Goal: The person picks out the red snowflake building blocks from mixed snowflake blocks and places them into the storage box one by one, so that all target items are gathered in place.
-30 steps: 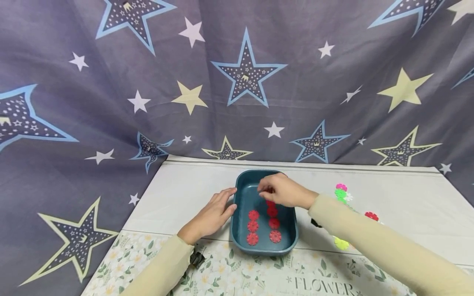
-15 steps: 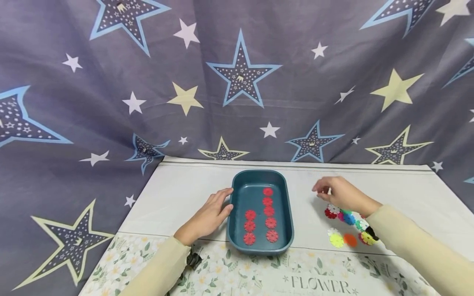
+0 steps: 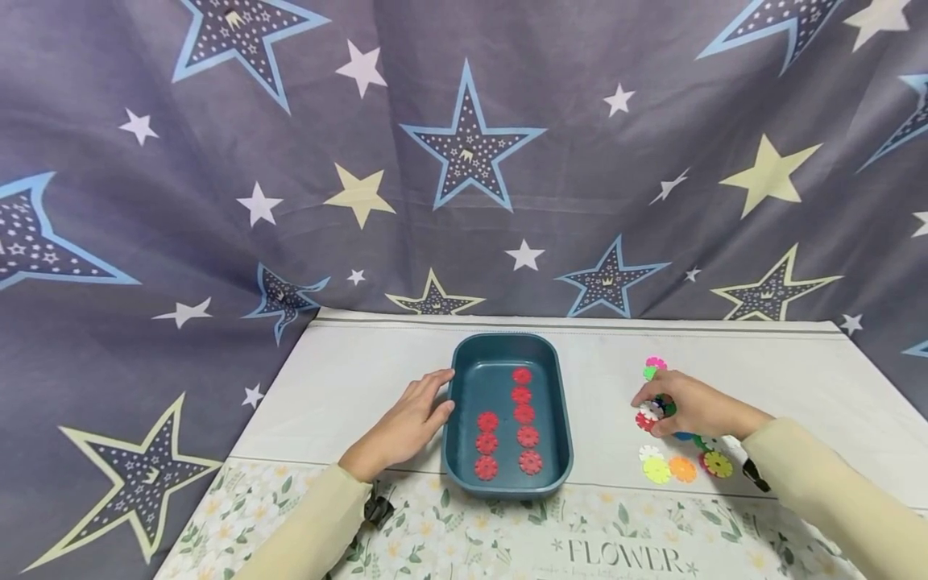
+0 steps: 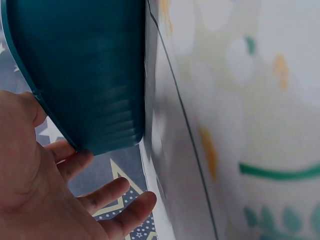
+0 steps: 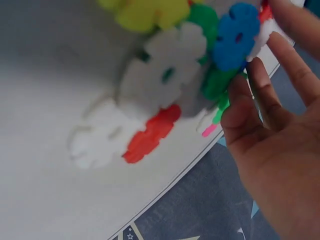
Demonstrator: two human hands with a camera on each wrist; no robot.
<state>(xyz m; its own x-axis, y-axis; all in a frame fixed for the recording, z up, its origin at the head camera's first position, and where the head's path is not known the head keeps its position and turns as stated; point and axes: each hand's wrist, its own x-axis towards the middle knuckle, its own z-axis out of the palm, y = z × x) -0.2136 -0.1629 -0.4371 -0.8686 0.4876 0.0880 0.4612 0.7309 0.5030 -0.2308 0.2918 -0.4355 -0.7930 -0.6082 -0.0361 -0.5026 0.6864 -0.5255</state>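
A dark teal tray [image 3: 451, 451] holds red notched plastic discs, three in a left column [image 3: 486, 443] and several in a right column [image 3: 528, 436]. My left hand [image 3: 399, 431] rests against the tray's left rim. In the left wrist view its fingertips [image 4: 82, 160] touch that rim, the other fingers loosely spread. Over the pile of coloured discs at the right is my right hand [image 3: 699, 407], its thumb and forefinger parted around a white disc [image 3: 650, 410] and a red disc [image 3: 644, 423]. In the right wrist view its fingers lie beside a blue disc [image 5: 236, 37].
Nearest the front of the pile lie a yellow-green disc [image 3: 656, 470], an orange disc [image 3: 682, 469] and a yellow disc [image 3: 718, 464]. Behind it is a pink disc [image 3: 656, 363]. A white and floral cloth [image 3: 348, 362] covers the table, with a star-patterned curtain [image 3: 406, 105] behind.
My right hand has left the tray and moved right, then down to the coloured pile. The right column's top red disc, hidden earlier, now shows. My left hand has stayed at the rim.
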